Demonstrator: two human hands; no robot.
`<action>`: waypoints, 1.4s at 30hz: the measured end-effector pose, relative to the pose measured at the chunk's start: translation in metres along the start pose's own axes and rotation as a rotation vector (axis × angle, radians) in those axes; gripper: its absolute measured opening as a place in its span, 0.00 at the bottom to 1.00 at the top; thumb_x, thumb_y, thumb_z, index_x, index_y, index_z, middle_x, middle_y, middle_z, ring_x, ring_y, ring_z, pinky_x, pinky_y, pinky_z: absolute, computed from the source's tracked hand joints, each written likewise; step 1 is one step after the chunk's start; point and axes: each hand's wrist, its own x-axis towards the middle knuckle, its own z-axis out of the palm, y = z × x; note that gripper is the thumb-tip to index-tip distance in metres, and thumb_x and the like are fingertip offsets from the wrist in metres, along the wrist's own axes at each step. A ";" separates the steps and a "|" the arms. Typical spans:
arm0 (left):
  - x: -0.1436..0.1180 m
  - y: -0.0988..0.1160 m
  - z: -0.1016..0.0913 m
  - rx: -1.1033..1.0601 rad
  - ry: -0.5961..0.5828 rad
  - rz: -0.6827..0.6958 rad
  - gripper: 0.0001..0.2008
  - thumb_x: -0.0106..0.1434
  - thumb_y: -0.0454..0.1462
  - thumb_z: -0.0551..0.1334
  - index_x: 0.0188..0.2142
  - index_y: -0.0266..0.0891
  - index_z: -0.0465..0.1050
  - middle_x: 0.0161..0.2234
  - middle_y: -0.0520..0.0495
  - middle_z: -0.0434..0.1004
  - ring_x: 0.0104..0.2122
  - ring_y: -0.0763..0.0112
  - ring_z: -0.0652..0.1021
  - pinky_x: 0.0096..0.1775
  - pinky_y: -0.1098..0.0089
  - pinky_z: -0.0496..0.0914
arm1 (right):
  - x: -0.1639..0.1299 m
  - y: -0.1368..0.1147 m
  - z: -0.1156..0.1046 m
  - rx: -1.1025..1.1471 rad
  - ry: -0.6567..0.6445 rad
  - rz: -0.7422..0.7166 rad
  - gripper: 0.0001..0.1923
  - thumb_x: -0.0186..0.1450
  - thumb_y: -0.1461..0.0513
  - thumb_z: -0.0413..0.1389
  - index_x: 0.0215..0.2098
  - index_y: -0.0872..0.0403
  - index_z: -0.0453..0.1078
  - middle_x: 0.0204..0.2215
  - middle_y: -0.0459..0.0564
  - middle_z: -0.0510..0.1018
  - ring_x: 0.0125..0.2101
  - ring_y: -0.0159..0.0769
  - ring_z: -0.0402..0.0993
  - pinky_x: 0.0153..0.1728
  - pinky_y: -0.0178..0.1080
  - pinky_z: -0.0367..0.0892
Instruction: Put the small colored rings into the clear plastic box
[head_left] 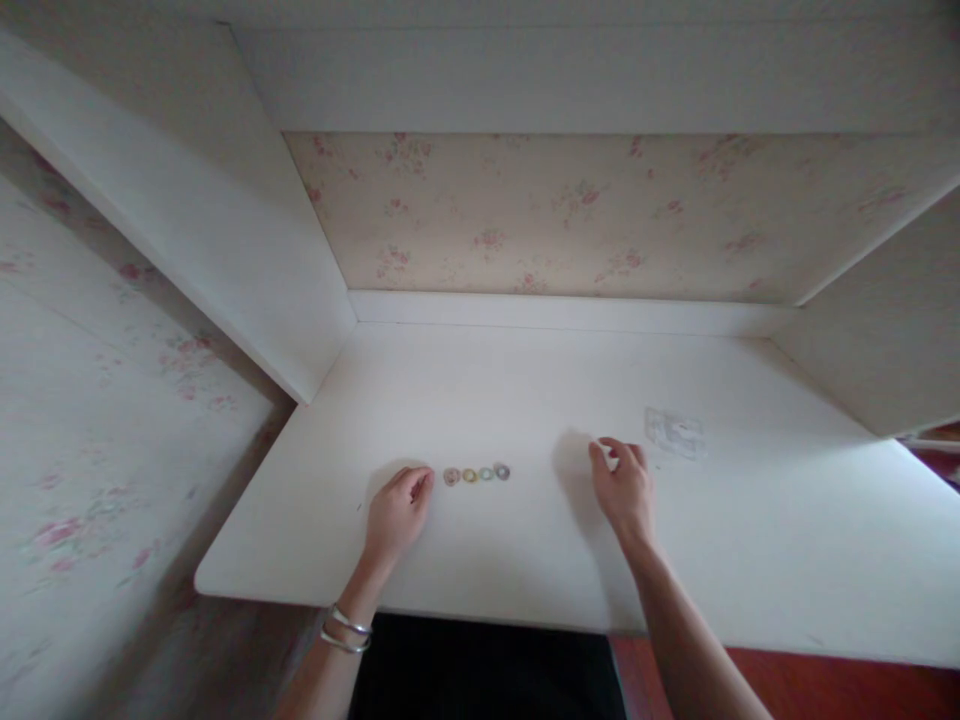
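A short row of several small ring-shaped items lies on the white desk: a pinkish ring [451, 477], a yellow ring [470, 476], a pale green ring [486, 474] and a grey ring [503, 471]. Their exact kind is too small to tell. Just left of the row, my left hand [399, 512] rests on the desk with its fingers curled together; whatever they hold, if anything, is hidden. Farther right, my right hand [624, 488] is raised slightly, thumb and fingers pinched around something small and whitish. Beyond it lies a clear plastic bag [675, 433], flat on the surface.
The white desk top [495, 560] is bounded by a left side panel [247, 220], a right panel [885, 330] and a low back strip [570, 311]. Flowered wallpaper [525, 215] covers the wall behind. A shelf board [570, 80] spans overhead.
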 end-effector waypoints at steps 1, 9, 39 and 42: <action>0.000 0.000 0.000 0.004 0.003 0.000 0.11 0.65 0.41 0.53 0.38 0.42 0.73 0.34 0.48 0.77 0.31 0.69 0.76 0.34 0.71 0.68 | 0.012 0.012 -0.010 -0.116 0.084 0.035 0.23 0.63 0.48 0.46 0.46 0.53 0.70 0.44 0.57 0.69 0.41 0.44 0.66 0.43 0.46 0.61; 0.001 -0.002 0.002 0.034 0.005 0.006 0.11 0.65 0.42 0.53 0.38 0.42 0.73 0.33 0.49 0.78 0.29 0.69 0.76 0.33 0.70 0.68 | 0.086 0.075 -0.052 -0.389 -0.050 0.332 0.41 0.57 0.40 0.48 0.61 0.55 0.55 0.54 0.66 0.62 0.50 0.56 0.64 0.46 0.53 0.60; 0.006 0.076 -0.030 -0.369 -0.016 0.118 0.35 0.52 0.43 0.68 0.56 0.43 0.58 0.52 0.42 0.67 0.45 0.63 0.75 0.45 0.61 0.74 | -0.050 -0.142 -0.020 0.519 -0.766 -0.182 0.25 0.63 0.48 0.52 0.53 0.50 0.69 0.48 0.50 0.76 0.47 0.43 0.72 0.46 0.43 0.68; 0.007 0.077 -0.030 -0.399 -0.008 0.138 0.34 0.50 0.42 0.69 0.55 0.42 0.60 0.50 0.43 0.69 0.44 0.63 0.75 0.46 0.61 0.74 | -0.050 -0.142 -0.022 0.555 -0.770 -0.132 0.23 0.62 0.49 0.53 0.51 0.49 0.71 0.44 0.48 0.78 0.44 0.44 0.74 0.45 0.44 0.69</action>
